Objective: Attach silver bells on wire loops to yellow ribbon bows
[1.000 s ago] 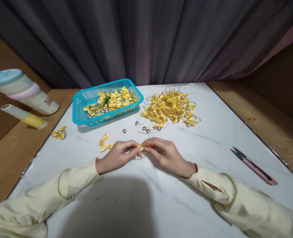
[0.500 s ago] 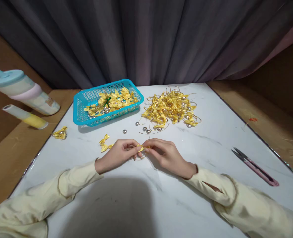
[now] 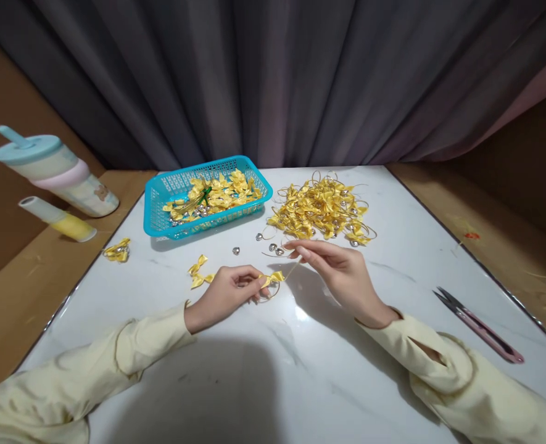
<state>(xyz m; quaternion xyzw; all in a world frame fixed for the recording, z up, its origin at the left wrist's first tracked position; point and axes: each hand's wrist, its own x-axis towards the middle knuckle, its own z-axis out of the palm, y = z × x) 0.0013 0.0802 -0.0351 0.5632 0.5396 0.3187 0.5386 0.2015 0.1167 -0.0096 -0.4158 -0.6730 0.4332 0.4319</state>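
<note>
bow (image 3: 276, 279) is pinched by left hand (image 3: 231, 291) in front of basket (image 3: 208, 166) and pile (image 3: 316, 206), its cord (image 3: 293, 269) stretched off rightward and gripped in fingertips of right hand (image 3: 347, 277)

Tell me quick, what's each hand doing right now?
Left hand: closed, holding a yellow bow.
Right hand: closed, pinching thin gold cord leading to that bow.
</note>
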